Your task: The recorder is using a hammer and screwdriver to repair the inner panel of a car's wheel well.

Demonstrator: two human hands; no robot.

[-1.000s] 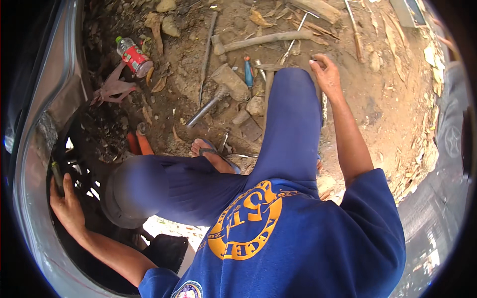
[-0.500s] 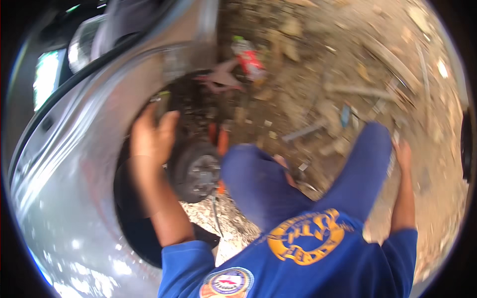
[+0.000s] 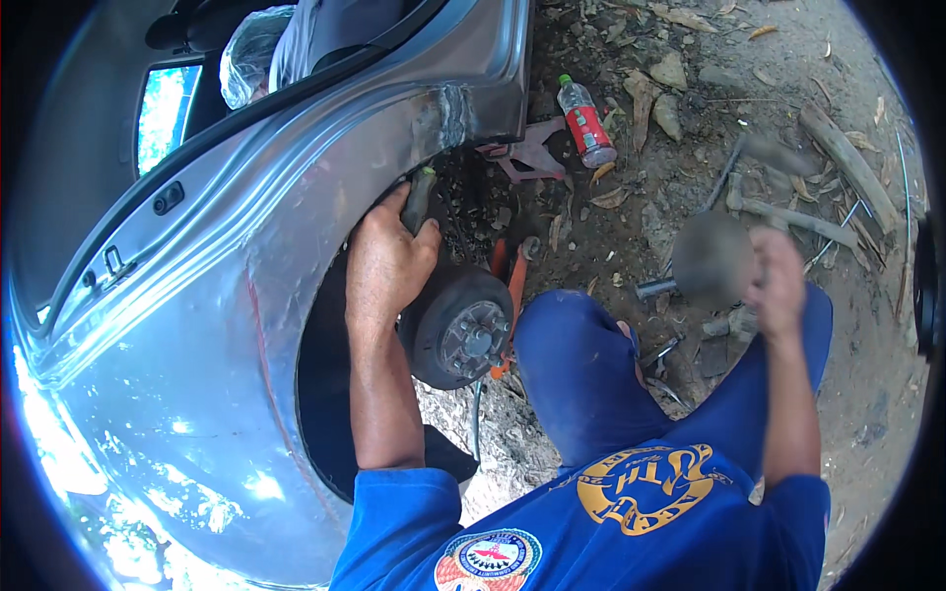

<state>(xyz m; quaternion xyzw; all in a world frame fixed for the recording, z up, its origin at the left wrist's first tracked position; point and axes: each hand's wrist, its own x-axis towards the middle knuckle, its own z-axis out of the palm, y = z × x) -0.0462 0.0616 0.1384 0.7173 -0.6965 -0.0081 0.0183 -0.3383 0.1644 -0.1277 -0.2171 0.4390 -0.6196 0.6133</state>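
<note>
My left hand (image 3: 389,266) reaches into the wheel arch of a grey car body (image 3: 207,325), above the wheel hub. Its thumb and fingers close around a short, dark grey-green stick-like piece (image 3: 422,197) with a paler top end. Just below and to the right of that hand is the round, dark brake drum (image 3: 463,330) with studs on its face. My right hand (image 3: 778,281) is over my right knee, its fingers smeared by motion. Directly beside it on the left is a blurred, dark rounded shape (image 3: 711,258); whether the hand grips it I cannot make out.
An orange jack (image 3: 515,286) stands beside the drum. A pink-red metal stand (image 3: 532,153) and a red-labelled plastic bottle (image 3: 588,123) are farther off. A metal tube (image 3: 655,289), sticks (image 3: 852,167), stones and leaves lie on the dirt.
My right hand has come from outside my right knee inward and up, with the blurred dark shape now beside it. My left hand still holds the stick-like piece. The whole view has shifted.
</note>
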